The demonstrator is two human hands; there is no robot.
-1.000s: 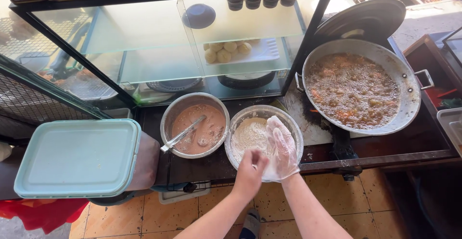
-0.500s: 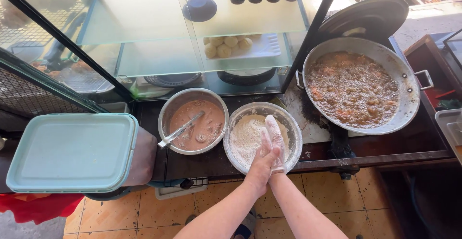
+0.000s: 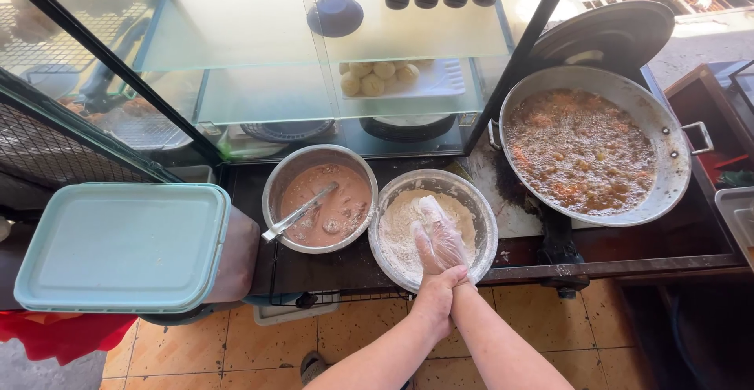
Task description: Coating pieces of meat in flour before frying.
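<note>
The right hand [image 3: 440, 237] wears a thin clear glove and lies flat, fingers stretched out, on the white flour in the metal flour bowl [image 3: 479, 209]. The bare left hand [image 3: 434, 300] is curled around the right wrist, likely tugging the glove. Just beside sits a bowl of brown batter [image 3: 320, 199] with a spoon [image 3: 298, 213]. The big frying pan [image 3: 585, 150] bubbles nearby.

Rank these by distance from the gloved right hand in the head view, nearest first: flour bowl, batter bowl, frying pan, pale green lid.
1. flour bowl: under the right hand.
2. batter bowl: just left.
3. frying pan: upper right.
4. pale green lid: far left.
</note>
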